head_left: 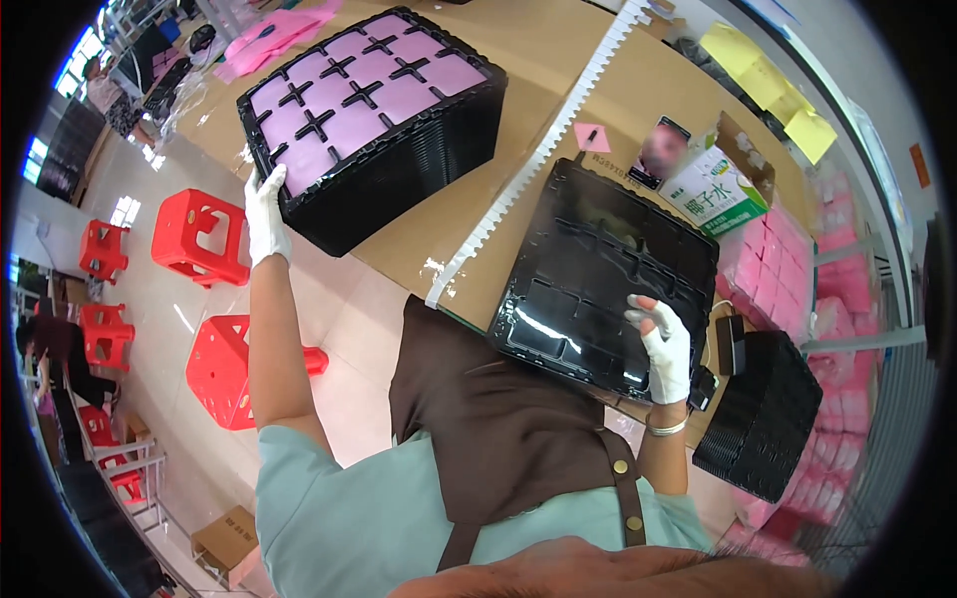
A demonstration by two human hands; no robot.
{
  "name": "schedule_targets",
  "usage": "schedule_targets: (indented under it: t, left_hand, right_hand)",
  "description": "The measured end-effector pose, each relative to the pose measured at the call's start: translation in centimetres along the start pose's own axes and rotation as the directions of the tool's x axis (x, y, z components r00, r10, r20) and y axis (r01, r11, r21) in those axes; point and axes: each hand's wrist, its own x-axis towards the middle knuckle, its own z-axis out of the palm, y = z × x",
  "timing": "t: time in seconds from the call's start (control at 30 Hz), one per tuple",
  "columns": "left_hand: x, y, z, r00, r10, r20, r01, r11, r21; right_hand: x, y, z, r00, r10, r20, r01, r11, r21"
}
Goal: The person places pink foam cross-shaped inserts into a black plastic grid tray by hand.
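Left hand [267, 217] meets a corner of the tall black tray stack [399, 177], grip I can't judge | lilac-pink squares [335, 96] gleam between raised black crosses [362, 96] | right hand [666, 349], fingers loosely parted, glossy black tray [573, 274] beneath!

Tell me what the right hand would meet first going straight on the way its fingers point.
The right hand would probably meet the black plastic tray first: it points across that tray's compartments. Whether it hovers above or already touches the surface is unclear from this view.
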Motion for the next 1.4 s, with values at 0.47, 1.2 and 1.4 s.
schedule_targets:
  t: [0.47,1.2,1.4]
  left_hand:
    - [-0.9,-0.1,0.4,0.998,-0.060,0.007,0.060,0.996,-0.060]
    - [0.6,-0.5,0.6,0.998,0.042,-0.046,-0.043,0.999,-0.009]
    - [-8.1,-12.6,0.3,0.912,0.090,-0.401,-0.090,0.996,0.021]
  right_hand:
    - [-1.6,0.5,0.0,0.997,0.070,0.033,-0.066,0.993,-0.102]
    - [-1.9,0.2,0.8,0.999,0.024,0.049,-0.020,0.996,-0.089]
    - [-2.7,0.3,0.6,0.999,-0.016,-0.049,0.014,0.999,-0.042]
